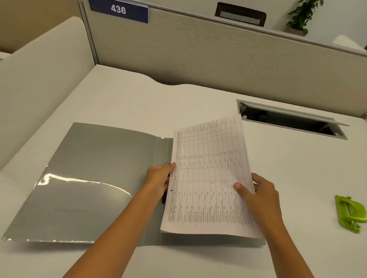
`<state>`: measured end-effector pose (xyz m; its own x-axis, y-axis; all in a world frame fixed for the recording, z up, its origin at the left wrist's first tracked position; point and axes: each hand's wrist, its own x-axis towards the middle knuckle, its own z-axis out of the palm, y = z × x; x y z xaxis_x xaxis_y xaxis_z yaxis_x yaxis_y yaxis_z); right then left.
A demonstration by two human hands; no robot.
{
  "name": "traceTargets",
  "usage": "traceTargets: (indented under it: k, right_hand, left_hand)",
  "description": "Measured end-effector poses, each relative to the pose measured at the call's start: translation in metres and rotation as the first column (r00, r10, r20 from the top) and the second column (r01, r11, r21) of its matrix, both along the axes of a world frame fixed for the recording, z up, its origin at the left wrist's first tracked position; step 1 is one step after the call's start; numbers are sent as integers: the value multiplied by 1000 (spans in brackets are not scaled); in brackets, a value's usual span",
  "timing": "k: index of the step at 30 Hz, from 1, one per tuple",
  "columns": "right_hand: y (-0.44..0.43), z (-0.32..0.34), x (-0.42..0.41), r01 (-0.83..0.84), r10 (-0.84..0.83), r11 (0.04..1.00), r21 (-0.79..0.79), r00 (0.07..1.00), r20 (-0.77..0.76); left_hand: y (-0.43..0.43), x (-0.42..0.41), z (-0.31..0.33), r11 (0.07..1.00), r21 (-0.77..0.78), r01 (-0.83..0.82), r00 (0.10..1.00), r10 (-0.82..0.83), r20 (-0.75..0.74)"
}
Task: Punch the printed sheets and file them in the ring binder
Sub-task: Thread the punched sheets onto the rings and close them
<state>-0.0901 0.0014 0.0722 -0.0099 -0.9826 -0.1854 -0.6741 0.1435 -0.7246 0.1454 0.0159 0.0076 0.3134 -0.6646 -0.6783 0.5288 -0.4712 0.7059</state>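
A white printed sheet ruled with a table grid [210, 179] is held over the right half of the open grey plastic ring binder [89, 181], which lies flat on the pale worktop [302, 174]. Its right edge is pinched by the closed right hand [259, 195]; its punched left edge is steadied by the left hand [159, 179], fingers curled against it near the spine (the rings are hidden). If the holes are lowered out of line, the margin could be torn or creased. The green hole punch [350, 213] sits well apart.
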Motion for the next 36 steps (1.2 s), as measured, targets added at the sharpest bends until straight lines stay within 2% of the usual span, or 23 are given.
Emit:
traceTargets:
  k: [7, 15, 20, 22, 24, 26, 28, 30, 31, 33, 36]
  right_hand:
    - [-6, -2, -4, -9, 10, 1000, 20, 1000, -23]
    - [-6, -4, -7, -1, 4, 998, 58, 998, -56]
    - [-5, -4, -8, 6, -3, 997, 72, 999, -43]
    - [-4, -3, -9, 9, -7, 997, 79, 999, -35]
    - [-3, -3, -10, 11, -9, 997, 81, 1000, -24]
    - [-2, -2, -9, 15, -13, 997, 80, 1000, -15]
    - [0, -2, -8, 21, -21, 997, 79, 1000, -9]
    - [2, -1, -7, 24, -23, 997, 74, 1000, -4]
    - [3, -1, -6, 22, -21, 998, 66, 1000, -3]
    - [6, 1, -4, 16, -16, 999, 40, 1000, -6]
    - [10, 5, -3, -3, 3, 1000, -10, 1000, -21]
  left_hand:
    - [-2, 3, 2, 999, 18, 45, 999, -44, -23]
    - [3, 0, 3, 999, -2, 33, 997, -33, 67]
    - [9, -2, 7, 998, 10, 55, 965, -55, 255]
    - [16, -1, 13, 998, 22, 66, 893, -69, 445]
    - [26, -1, 21, 997, 23, 75, 774, -73, 628]
    - [38, 3, 25, 994, 59, 96, 715, -110, 690]
    - [47, 10, 25, 974, 148, 169, 778, -224, 587]
    - [55, 14, 26, 950, 191, 249, 882, -303, 360]
    - [58, 15, 26, 937, 208, 280, 901, -331, 278]
    - [64, 13, 21, 923, 228, 310, 909, -358, 212]
    - [70, 7, 16, 940, 194, 282, 944, -308, 121]
